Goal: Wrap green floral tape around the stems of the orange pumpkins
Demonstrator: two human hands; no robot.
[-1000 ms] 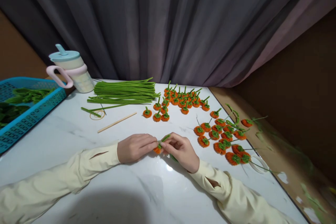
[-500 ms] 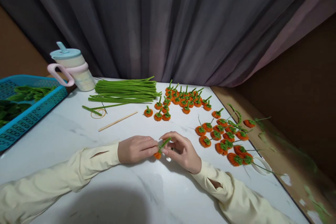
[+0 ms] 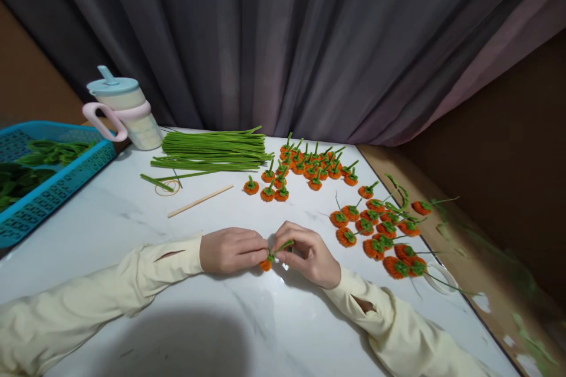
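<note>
Between my hands is a small orange pipe-cleaner fruit (image 3: 266, 265) with a green top, shaped like a persimmon or pumpkin. My left hand (image 3: 235, 251) grips it from the left, fingers pressed together and partly covering it. The thumb and fingers of my right hand (image 3: 307, 253) pinch the green pipe-cleaner stem (image 3: 285, 245) rising from its top. That stem leans to the right. Just under my right fingers a small white, shiny thing shows, too hidden to name. Beyond my hands stand several finished-looking orange fruits (image 3: 315, 184) with short upright green stems.
More orange fruits with thin wire tails (image 3: 346, 237) lie right, by a white tape roll (image 3: 441, 278). Green pipe cleaners (image 3: 214, 150) are piled at the back. A wooden stick (image 3: 200, 201), a rubber band (image 3: 167, 188), a tumbler (image 3: 145, 129) and a blue basket (image 3: 84, 175) are left.
The green stem, more upright before, now leans lower to the right in my right fingers. My left hand keeps its grip on the fruit. The view has shifted slightly.
</note>
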